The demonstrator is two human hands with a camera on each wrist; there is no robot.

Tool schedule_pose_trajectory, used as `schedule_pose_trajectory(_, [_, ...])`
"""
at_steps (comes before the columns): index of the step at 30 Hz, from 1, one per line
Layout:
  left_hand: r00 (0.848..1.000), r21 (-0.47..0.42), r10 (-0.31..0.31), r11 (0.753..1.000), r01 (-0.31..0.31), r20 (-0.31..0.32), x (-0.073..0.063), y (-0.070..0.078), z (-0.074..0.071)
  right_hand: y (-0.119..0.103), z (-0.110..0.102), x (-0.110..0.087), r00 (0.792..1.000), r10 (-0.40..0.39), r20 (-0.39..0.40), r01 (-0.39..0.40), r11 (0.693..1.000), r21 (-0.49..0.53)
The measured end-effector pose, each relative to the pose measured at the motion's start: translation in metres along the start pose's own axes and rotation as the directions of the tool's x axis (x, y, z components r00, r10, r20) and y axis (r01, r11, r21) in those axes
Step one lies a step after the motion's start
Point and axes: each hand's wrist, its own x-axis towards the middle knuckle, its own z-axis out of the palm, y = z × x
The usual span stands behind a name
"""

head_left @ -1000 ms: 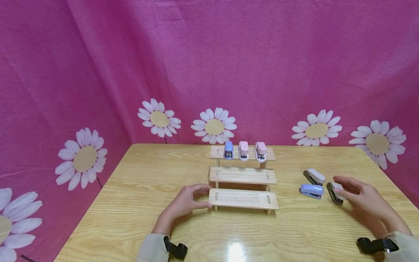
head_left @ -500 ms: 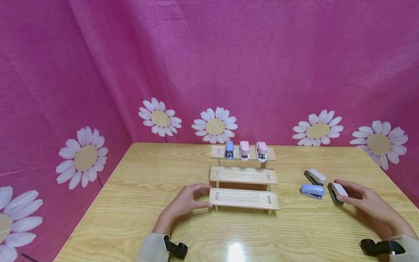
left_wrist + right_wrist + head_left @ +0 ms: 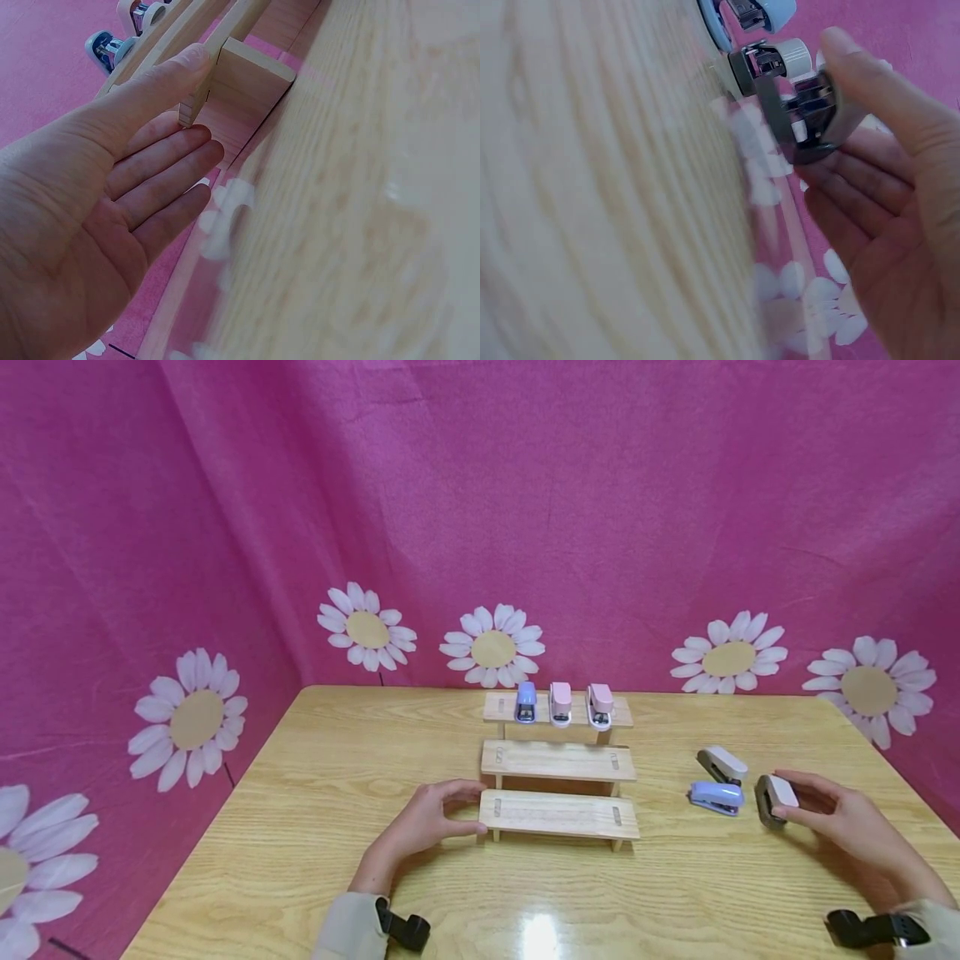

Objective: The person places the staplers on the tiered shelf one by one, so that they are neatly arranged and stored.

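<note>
My right hand [image 3: 851,818] holds a white-and-dark-grey stapler [image 3: 777,800] between thumb and fingers at the table's right. In the right wrist view, this stapler [image 3: 802,112] shows its open front end, tilted close over the table. Just left of it lie a blue stapler [image 3: 716,797] and a second white-and-grey stapler [image 3: 723,764]. My left hand [image 3: 423,822] grips the left end of the lowest step of a three-step wooden rack [image 3: 558,814]. In the left wrist view, the thumb lies along that step's end [image 3: 196,94], with the other fingers extended behind it.
On the rack's top step stand a blue stapler [image 3: 526,703] and two pink staplers, one in the middle [image 3: 559,704] and one on the right [image 3: 599,706]. A pink flowered cloth [image 3: 600,527] hangs behind the wooden table [image 3: 300,793].
My right hand has shifted slightly to the right with the white-and-grey stapler, whose white top shows more now. The left hand stays at the rack.
</note>
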Motion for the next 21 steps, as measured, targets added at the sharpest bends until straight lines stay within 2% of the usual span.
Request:
schedule_pose_trajectory(7, [1.0, -0.017, 0.0, 1.0, 0.0, -0.005, 0.0, -0.002, -0.001, -0.025, -0.002, 0.004, 0.994, -0.09, -0.065, 0.091, 0.996, 0.01])
schedule_pose_trajectory(14, [1.0, -0.013, 0.003, 1.0, -0.003, -0.007, 0.0, -0.001, 0.0, -0.061, -0.002, 0.012, 0.993, -0.092, -0.069, 0.091, 0.996, -0.025])
schedule_pose_trajectory(21, [1.0, -0.018, -0.001, 1.0, 0.001, -0.002, 0.0, 0.0, 0.0, -0.089, 0.009, 0.019, 0.973, -0.207, -0.106, 0.206, 0.978, -0.018])
